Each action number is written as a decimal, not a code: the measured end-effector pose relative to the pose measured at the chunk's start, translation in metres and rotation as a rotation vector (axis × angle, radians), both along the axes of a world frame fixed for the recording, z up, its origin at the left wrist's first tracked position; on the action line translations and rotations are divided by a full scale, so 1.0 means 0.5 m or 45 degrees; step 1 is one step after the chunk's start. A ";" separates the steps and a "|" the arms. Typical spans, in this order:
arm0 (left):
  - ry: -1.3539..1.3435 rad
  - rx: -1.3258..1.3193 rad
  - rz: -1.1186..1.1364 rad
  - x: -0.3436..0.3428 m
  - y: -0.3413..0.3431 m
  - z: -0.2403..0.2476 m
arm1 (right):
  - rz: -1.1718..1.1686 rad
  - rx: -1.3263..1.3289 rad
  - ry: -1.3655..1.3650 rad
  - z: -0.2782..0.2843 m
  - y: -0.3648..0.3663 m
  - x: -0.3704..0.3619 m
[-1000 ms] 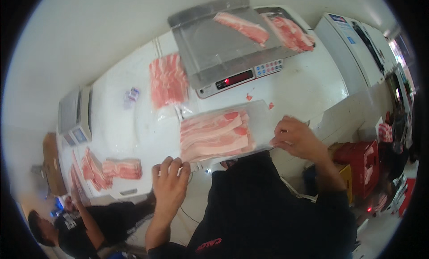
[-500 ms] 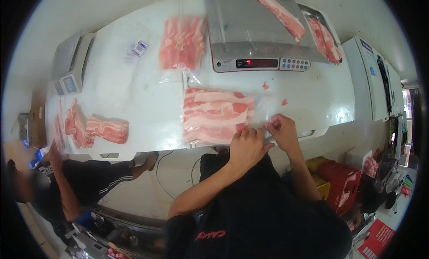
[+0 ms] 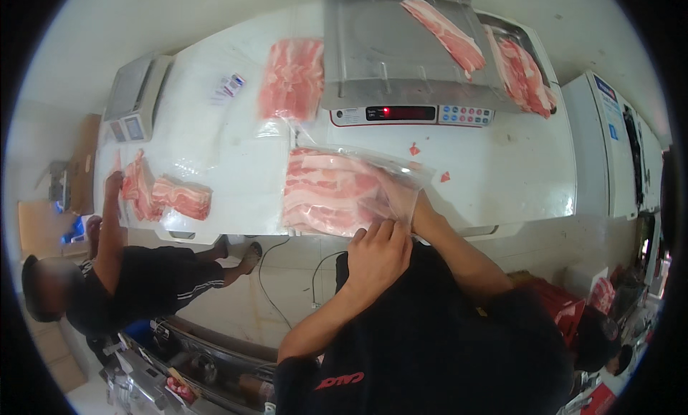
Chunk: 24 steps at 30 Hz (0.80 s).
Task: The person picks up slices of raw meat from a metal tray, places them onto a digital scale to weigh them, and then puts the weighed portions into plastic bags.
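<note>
A clear plastic bag (image 3: 423,177) with streaky pork slices (image 3: 326,193) laid flat in it rests at the table's near edge. My left hand (image 3: 381,250) pinches the near edge of the bag's mouth, fingers curled over it. Through the mouth on the right side my right hand (image 3: 403,198) reaches into the bag. Its fingers look stretched out along the slices, seen hazily through the plastic. Another packed slab of sliced pork (image 3: 292,78) lies farther back on the table.
A scale (image 3: 401,115) with a grey tray holds a pork strip (image 3: 446,36); more pork (image 3: 522,72) lies right of it. Two meat scraps (image 3: 415,149) lie before it. A second scale (image 3: 136,99) stands left. A co-worker's hand (image 3: 115,182) is near pork pieces (image 3: 179,196).
My right hand has gone from pinching the bag's mouth to inside the bag, over the slices. My left hand stays at the near edge. The co-worker's arm has moved up to the pork.
</note>
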<state>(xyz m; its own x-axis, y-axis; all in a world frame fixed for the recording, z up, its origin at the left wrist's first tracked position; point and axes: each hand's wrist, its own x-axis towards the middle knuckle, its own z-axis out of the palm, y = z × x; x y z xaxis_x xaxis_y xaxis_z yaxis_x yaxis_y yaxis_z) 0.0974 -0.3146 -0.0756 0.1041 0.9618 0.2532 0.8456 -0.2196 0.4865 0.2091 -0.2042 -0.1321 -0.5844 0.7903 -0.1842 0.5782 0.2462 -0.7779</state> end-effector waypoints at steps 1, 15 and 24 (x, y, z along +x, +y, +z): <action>-0.003 -0.003 0.016 0.002 0.003 0.000 | -0.016 0.152 0.052 -0.017 0.003 -0.003; 0.011 0.153 0.433 -0.153 -0.031 -0.158 | -0.117 0.218 -0.075 0.014 -0.015 -0.051; -0.088 0.177 0.378 -0.167 -0.033 -0.191 | -0.226 -0.176 0.004 -0.002 0.006 -0.040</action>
<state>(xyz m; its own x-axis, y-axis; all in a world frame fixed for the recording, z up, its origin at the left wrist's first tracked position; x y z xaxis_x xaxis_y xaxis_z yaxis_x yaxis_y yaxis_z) 0.0141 -0.3313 -0.1709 -0.1973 0.9034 0.3808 0.8488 -0.0370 0.5275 0.1890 -0.2010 -0.1332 -0.4389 0.8482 -0.2967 0.6007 0.0314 -0.7988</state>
